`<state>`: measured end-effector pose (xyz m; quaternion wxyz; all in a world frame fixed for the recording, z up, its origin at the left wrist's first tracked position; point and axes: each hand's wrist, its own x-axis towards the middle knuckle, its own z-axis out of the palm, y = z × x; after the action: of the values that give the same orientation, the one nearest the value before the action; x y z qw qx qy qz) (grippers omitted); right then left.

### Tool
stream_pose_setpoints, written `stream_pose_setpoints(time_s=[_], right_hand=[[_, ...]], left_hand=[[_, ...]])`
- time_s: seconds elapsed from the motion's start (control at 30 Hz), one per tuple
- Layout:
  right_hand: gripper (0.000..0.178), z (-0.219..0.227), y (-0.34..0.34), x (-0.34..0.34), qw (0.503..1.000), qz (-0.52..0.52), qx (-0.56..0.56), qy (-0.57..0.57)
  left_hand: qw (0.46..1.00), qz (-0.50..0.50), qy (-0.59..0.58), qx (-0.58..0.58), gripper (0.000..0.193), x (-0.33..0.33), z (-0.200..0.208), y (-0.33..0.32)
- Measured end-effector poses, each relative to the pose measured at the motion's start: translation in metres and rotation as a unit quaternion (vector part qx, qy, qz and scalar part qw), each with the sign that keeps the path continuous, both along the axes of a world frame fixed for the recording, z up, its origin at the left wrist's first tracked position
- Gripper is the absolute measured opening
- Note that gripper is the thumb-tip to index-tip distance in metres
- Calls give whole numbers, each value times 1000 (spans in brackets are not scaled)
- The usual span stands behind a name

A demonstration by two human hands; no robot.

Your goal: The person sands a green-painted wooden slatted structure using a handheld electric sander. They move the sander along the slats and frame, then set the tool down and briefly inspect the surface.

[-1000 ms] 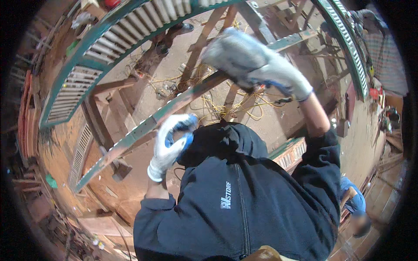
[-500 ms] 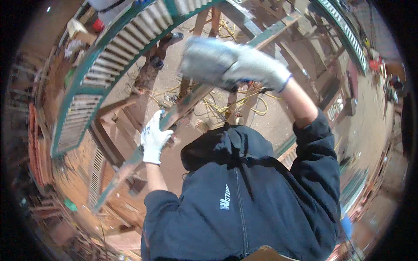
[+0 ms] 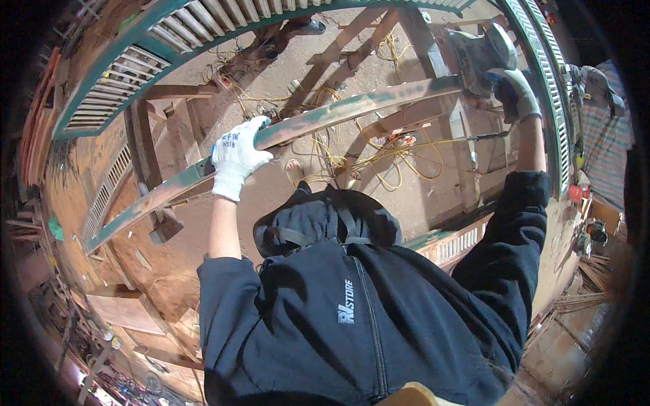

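My left hand point(image 3: 237, 155), in a white knit glove, is wrapped round a long wooden rail point(image 3: 338, 115) with patchy green paint and bare wood. The rail slants from the lower left to the upper right. Out at its far right end, my gloved right hand point(image 3: 518, 95) grips a bulky grey power sander point(image 3: 479, 59), probably a belt sander. A cord trails from behind the tool toward the yellow cable. Its underside is hidden, so I cannot tell whether it touches the rail.
Green louvered shutters point(image 3: 196, 27) arch across the far left, and another louvered panel point(image 3: 542, 81) stands at the right. Tangled yellow cable point(image 3: 396, 169) lies on the floor beyond me. Timber supports point(image 3: 423, 44) stand under the rail. A striped cloth point(image 3: 609, 135) hangs at far right.
My right hand has carried the sander rightward along the rail, from near the middle to the far right end. My left hand keeps its grip on the rail. The view has shifted.
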<state>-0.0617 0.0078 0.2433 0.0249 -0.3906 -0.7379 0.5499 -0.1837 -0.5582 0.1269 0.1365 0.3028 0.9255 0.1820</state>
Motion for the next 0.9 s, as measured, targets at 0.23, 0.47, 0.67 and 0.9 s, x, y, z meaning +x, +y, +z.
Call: stream_pose_setpoints(time_s=[0.23,0.47,0.67,0.9], right_hand=[[43,4,-93,-8,972,176,134,-85],[74,16,-222,-10,934,303,189,17],[75,3,-239,-8,948,260,183,-1],[35,4,-108,15,992,67,94,-50]], left_hand=[[1000,-8,-26,-10,70,-2,6,1],[1000,-13,-22,2,71,-3,8,2],[998,-4,-50,-35,59,-3,17,10],[999,-2,-40,-10,61,-2,16,10]])
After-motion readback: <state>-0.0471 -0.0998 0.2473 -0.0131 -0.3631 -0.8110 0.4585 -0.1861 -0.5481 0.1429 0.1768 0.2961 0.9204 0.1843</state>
